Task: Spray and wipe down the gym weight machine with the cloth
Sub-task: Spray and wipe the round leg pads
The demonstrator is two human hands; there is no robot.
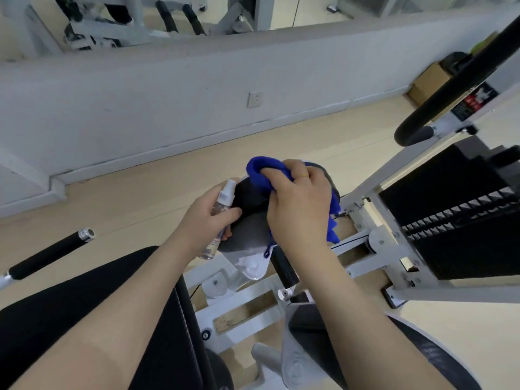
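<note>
My right hand (298, 204) grips a bunched blue cloth (264, 170) and presses it on the top of a dark grey pad (249, 229) of the weight machine. Part of the cloth hangs down the pad's right side. My left hand (208, 218) holds a small clear spray bottle (222, 204) with a white nozzle against the pad's left side, thumb resting on the pad. The machine's white frame (374, 243) and black weight stack (461, 215) stand to the right.
A black seat pad (157, 333) lies under my left forearm. A black-gripped handle (47, 254) juts in at the left, and a curved black bar (450, 91) hangs at the upper right. A grey wall (168, 102) with a socket and mirror runs behind.
</note>
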